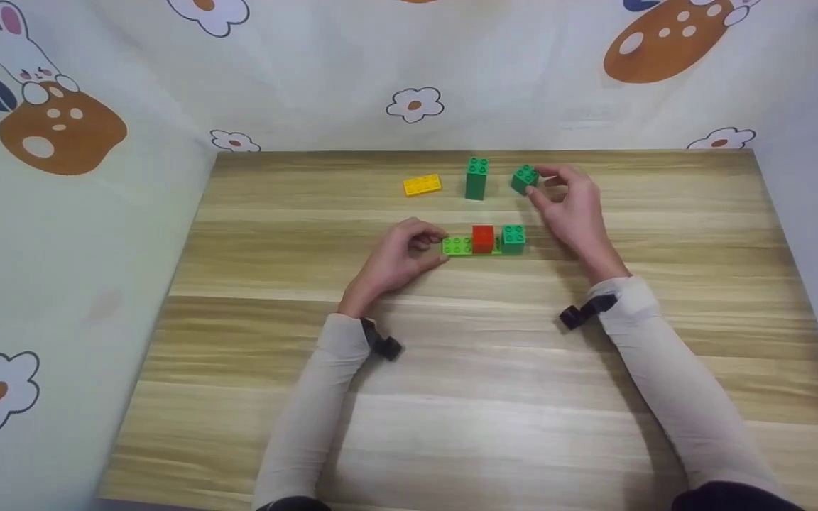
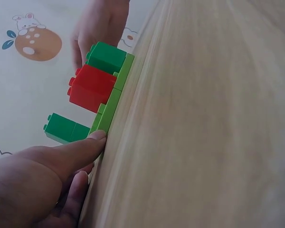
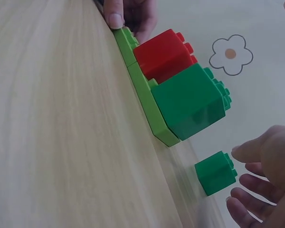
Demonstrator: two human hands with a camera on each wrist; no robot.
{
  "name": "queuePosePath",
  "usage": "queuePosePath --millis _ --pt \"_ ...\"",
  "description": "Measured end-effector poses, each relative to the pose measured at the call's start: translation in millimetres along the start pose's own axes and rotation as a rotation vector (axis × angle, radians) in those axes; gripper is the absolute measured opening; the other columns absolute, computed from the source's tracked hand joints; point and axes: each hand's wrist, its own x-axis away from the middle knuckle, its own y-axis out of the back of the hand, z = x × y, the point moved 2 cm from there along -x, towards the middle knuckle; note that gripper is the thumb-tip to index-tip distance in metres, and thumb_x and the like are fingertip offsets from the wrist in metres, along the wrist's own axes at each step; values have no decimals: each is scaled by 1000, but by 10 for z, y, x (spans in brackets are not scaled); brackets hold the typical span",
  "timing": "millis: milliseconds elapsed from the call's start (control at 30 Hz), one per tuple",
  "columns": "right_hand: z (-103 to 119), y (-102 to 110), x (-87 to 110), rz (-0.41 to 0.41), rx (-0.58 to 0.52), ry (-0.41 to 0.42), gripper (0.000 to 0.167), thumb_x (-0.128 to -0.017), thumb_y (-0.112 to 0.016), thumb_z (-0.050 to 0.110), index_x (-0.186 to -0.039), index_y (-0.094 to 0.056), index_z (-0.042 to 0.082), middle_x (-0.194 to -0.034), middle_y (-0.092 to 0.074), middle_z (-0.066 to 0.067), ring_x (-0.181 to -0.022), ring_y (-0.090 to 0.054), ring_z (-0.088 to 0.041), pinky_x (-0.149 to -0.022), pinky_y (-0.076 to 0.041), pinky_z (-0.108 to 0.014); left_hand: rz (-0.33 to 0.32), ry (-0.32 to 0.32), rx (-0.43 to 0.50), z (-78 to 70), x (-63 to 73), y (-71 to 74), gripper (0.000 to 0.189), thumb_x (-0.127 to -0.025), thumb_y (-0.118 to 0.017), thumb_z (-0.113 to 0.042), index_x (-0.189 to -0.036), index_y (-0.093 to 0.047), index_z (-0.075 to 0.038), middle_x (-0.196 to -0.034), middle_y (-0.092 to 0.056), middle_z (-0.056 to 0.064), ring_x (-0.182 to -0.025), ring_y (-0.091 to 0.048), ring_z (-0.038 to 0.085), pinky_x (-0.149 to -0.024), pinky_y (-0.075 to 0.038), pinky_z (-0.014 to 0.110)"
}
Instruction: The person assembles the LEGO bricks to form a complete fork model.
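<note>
My left hand [image 1: 403, 254] pinches the left end of a lime-green base strip [image 1: 457, 245] between thumb and fingers. The strip's side shows a seam in the right wrist view. On it stand a red brick [image 1: 482, 239] and, at its right end, a green brick [image 1: 513, 239], with a small gap between them. My right hand [image 1: 574, 206] is beside a small loose green brick [image 1: 525, 179] behind the strip. Its thumb and fingers are spread around that brick's right side, and in the right wrist view the brick [image 3: 216, 173] shows a gap from the lower fingers.
Behind the strip, a tall green block [image 1: 476, 179] stands upright, with a flat yellow plate [image 1: 422, 185] to its left. The wooden table [image 1: 494, 397] meets a patterned cloth wall [image 1: 324, 92] at its far edge. Each wrist wears a black camera mount.
</note>
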Motion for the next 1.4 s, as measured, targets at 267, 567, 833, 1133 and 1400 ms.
queuePosePath --millis 267,567,833,1133,1400 --pt "-32 -48 -78 -36 9 -11 43 -100 -79 22 -138 -70 4 -137 -69 -17 -124 -66 -30 -95 -59 -32 -3 7 5 4 -3 -4 35 -93 -87 -18 -125 -77 -10 -120 -74 7 -106 -70 18 -100 -61 31" --pt "-48 -72 -135 -53 19 1 41 -99 -80 24 -135 -72 5 -134 -70 -17 -119 -68 -30 -93 -59 -26 -7 -9 38 2 6 -5 36 -93 -88 -17 -125 -77 -7 -119 -74 9 -107 -71 20 -99 -61 31" --pt "-87 -84 -154 -42 11 -9 39 -101 -79 25 -133 -73 5 -132 -70 -18 -120 -69 -30 -93 -57 -22 -10 -8 37 -10 4 -5 32 -97 -84 -22 -125 -77 -7 -120 -74 9 -107 -72 21 -99 -62 32" --pt "-90 -85 -162 -36 6 -13 35 -100 -78 26 -130 -76 8 -124 -78 -12 -111 -74 -23 -85 -58 -16 -9 4 27 -15 7 -8 32 -96 -85 -21 -124 -78 -8 -119 -73 9 -107 -71 20 -99 -62 32" --pt "-100 -60 -119 -39 13 13 32 -99 -80 28 -128 -79 15 -120 -81 -9 -108 -77 -20 -82 -58 -13 -9 -2 33 -12 5 -8 31 -97 -84 -21 -124 -78 -8 -118 -73 9 -106 -71 20 -100 -62 32"
